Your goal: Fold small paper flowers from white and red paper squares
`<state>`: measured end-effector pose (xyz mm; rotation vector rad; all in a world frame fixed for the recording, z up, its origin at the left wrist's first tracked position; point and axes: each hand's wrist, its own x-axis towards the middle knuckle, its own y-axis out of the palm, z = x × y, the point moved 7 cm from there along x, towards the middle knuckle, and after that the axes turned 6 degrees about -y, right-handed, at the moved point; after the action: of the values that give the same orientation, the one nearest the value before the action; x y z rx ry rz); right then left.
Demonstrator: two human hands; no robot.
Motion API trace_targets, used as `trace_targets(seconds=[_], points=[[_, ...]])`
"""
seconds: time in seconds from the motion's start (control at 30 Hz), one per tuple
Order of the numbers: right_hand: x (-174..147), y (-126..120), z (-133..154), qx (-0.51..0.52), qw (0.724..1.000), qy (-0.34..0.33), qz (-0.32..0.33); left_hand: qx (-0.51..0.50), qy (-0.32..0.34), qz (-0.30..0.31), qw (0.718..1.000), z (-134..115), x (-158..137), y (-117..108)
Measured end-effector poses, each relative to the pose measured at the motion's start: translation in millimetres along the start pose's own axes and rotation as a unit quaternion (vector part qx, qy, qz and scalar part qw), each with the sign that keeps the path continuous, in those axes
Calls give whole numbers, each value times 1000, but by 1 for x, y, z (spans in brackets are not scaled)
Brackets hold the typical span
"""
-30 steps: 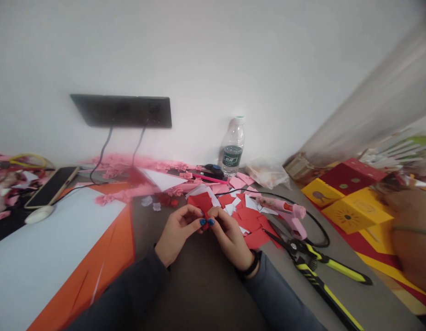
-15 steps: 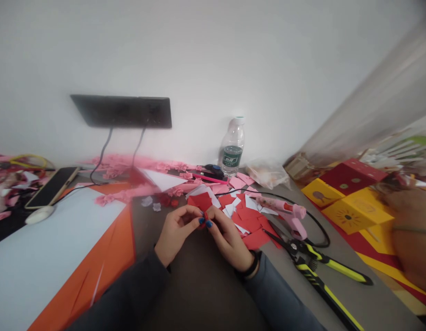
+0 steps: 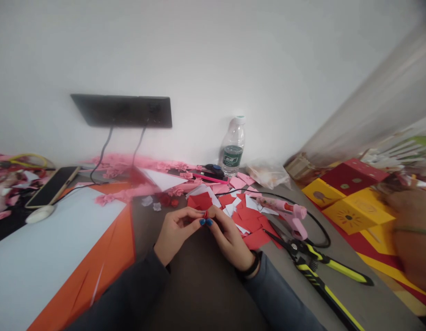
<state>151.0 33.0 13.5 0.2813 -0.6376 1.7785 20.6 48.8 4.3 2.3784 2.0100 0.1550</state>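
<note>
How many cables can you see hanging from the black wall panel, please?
2: the left cable drops from near the middle of the black wall panel; the right cable drops from nearer its right end. No others show there.

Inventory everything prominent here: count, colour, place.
Panel: 1, black, wall
Bottle: 1, clear, near wall
Bag: 1, clear, beside bottle
Phone: 1, black, left
Large sheets: 2+, pale and orange, left
Paper ruffles: many, pink, back
Paper pieces: many, red and white, right
Glue gun: 1, pink, right
Shears: 1, black and yellow, right
Boxlike shapes: several, red and yellow, right
Another person's arm: 1, blurred, right edge
Held paper: 1, red, between hands
Left hand: 1, blue thumbnail, centre
Right hand: 1, blue thumbnail, centre
</note>
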Motion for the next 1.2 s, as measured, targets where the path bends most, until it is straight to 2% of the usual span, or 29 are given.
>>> trace_targets(seconds=[0.3,0.63,0.87,1.0,1.07,1.2], points=[[-1,0,0,-39,999,4,-4,-56,-61,4,997,16,0,4],[-3,-6,4,-130,989,-8,-64,-3,19,-29,999,2,-2,4],[-4,-9,1,-169,981,13,-94,109,78,-49,990,-5,-7,5],[-4,-9,-1,-170,980,18,-97,176,130,-75,973,-13,-7,4],[-4,-9,-2,-167,981,21,-97,191,130,-79,970,-13,-7,4],[-3,-9,-2,-166,981,24,-96,131,68,-68,987,-5,-5,3]])
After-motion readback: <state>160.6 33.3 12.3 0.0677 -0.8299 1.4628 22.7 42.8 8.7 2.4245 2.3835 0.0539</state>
